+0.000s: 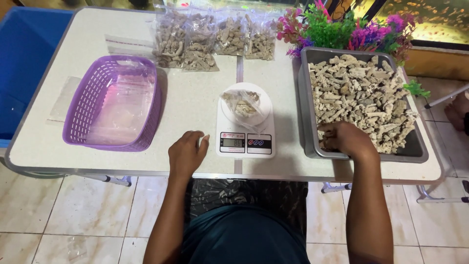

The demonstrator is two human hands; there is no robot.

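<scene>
Landmark: white scale [245, 124] at table [195, 105] centre, carrying a partly filled clear bag [242, 103]. Left of scale: purple basket [113, 101]. Behind: filled bags [210, 36]. Right: grey tray [307, 98] of coral rubble [361, 93]. Left hand [187, 154] rests loosely curled beside scale. Right hand [348, 139] reaches into rubble; fingers hidden, closure indeterminate.

Pale, speckled folding table [195, 105] with a grey metal rim, split by a seam [239, 68] down the middle. Below, metal table legs [115, 180] showing just under the near edge. Glossy beige floor tiles [73, 210] with dark grout lines, faintly stained in places. At the left, hard against the table, a large blue bin [24, 58]. At the top right, a lit fish tank [430, 17] glowing yellow-green, full of small orange fish, with plastic plants [332, 29] in pink, purple and green in front. Warm, even indoor light.
</scene>
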